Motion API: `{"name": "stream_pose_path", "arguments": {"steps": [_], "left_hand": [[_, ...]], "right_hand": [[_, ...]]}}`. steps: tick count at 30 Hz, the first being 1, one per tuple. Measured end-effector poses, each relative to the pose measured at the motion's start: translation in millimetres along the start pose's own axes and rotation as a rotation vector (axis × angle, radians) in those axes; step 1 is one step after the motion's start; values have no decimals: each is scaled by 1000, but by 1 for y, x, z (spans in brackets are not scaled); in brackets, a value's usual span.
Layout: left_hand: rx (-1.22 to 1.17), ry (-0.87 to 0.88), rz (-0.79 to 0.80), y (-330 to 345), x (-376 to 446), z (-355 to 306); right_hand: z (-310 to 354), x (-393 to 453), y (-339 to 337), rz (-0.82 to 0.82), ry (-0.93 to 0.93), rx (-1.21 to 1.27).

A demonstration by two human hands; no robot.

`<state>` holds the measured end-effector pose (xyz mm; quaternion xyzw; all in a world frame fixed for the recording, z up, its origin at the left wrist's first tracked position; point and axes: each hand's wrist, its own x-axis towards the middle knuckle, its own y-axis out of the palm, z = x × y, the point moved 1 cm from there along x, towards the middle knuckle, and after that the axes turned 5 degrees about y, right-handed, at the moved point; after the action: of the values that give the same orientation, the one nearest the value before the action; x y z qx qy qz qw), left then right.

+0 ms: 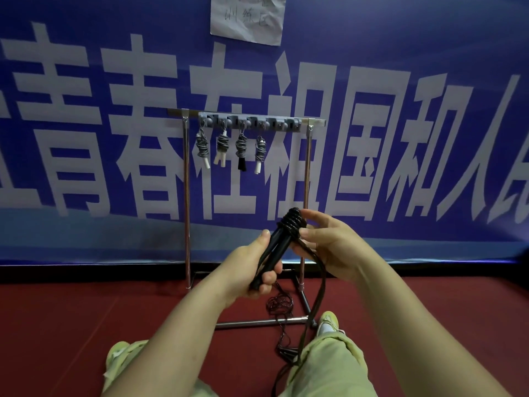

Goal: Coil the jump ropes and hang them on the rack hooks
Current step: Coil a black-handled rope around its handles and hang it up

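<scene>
Behind hands (pixel 286 253), rack (pixel 187 196) with coiled ropes (pixel 229 150).

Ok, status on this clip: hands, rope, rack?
Left hand grips both black handles. Right hand winds cord round them. Four bundles hang on rack hooks; right hooks free. Loose rope on floor.
</scene>
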<state>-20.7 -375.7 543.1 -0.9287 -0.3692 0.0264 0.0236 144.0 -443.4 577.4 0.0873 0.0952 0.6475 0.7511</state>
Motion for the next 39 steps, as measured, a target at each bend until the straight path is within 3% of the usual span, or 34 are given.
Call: {"name": "stream_pose_path", "arguments": {"steps": [6,12,16,21,27,30,34,39], "left_hand": [[162,107,-121,1,4,1],[365,142,-231,-1,6,3],[653,168,-315,-5,8,1],[728,170,-339,-5,3,-2],[738,260,-368,-1,-5,-11],[728,271,-387,-3,-9,-15],[617,179,-161,-10,-9,-16],[46,19,190,-10,-13,-15]], "right_hand": [[-9,1,-1,-127,67,-142],[-17,-1,2,-266,-50,-408],[-23,-2,7,-207,-1,-275],[-23,-4,8,-127,77,-145],[-22,-2,16,-269,-58,-325],[-21,-3,19,-257,-144,-307],[-17,-6,16,-178,-210,-220],[-9,-13,10,-30,-265,-131]]}}
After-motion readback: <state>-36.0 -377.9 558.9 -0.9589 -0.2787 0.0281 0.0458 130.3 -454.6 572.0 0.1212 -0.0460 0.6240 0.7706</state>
